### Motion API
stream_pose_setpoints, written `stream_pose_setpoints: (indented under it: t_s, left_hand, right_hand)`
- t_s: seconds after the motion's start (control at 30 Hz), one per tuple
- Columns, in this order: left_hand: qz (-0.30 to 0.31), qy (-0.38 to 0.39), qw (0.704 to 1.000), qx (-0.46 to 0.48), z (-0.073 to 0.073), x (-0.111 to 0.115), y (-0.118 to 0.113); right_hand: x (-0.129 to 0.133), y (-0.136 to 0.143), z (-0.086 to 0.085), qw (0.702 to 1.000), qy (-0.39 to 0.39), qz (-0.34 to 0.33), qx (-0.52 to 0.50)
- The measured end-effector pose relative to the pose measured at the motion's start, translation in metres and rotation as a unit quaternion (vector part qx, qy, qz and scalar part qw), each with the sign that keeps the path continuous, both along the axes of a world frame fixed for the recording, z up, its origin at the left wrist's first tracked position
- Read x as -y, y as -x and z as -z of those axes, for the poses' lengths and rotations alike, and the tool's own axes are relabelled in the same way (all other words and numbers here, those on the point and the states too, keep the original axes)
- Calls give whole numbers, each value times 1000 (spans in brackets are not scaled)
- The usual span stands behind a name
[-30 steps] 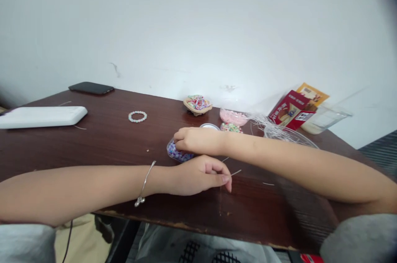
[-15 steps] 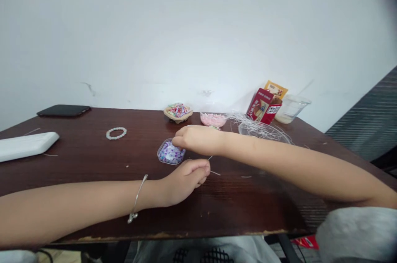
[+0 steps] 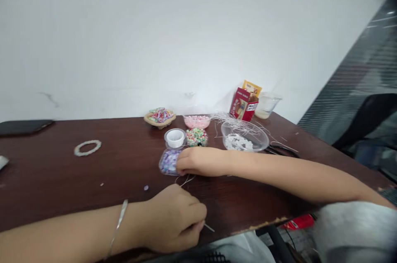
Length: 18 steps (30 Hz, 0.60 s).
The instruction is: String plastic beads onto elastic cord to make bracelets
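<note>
My left hand is closed in a fist low over the front of the table. A thin pale string pokes out of it on the right, and thin strands also show above the knuckles. My right hand has its bent fingers together at the right side of a small clear box of purple beads. Its fingertips are turned down, and whatever they pinch is hidden. A single purple bead lies on the table, left of both hands.
Behind the box stand a white roll, a cup of multicoloured beads, pink beads and a bowl of mixed pieces. A clear bowl with white pieces, black-handled scissors and a red box are right. A beaded bracelet lies left.
The view has shifted and swung right. My left hand has come nearer to me, away from the bead box. My right hand remains at the box, and the white roll and multicoloured beads now show.
</note>
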State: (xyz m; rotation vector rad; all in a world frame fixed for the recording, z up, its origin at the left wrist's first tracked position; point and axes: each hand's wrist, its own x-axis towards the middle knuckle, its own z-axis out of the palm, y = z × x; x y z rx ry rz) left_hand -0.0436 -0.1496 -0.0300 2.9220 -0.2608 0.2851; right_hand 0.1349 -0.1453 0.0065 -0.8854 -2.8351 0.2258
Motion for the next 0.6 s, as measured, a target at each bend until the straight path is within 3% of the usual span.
stream_pose_setpoints:
  t_s: [0.13,0.23,0.37,0.5,0.6]
  left_hand:
    - [4,-80,996,26,4,3,-2]
    - [6,-95,995,39,5,6,-3]
    - [1,-98,994,47,6,8,-2]
    - [18,-90,995,33,2,8,-1]
    - [27,-100,994,26,-2,8,1]
  right_hand:
    - [11,-15,1,997,19,76,-26]
    - [10,-21,4,989,45,117,-76]
    - [2,-14,3,987,-12,133,-86]
    - [-10,26,-2,990,-15,71,-120]
    - [-25,65,0,991,75,-74,-81]
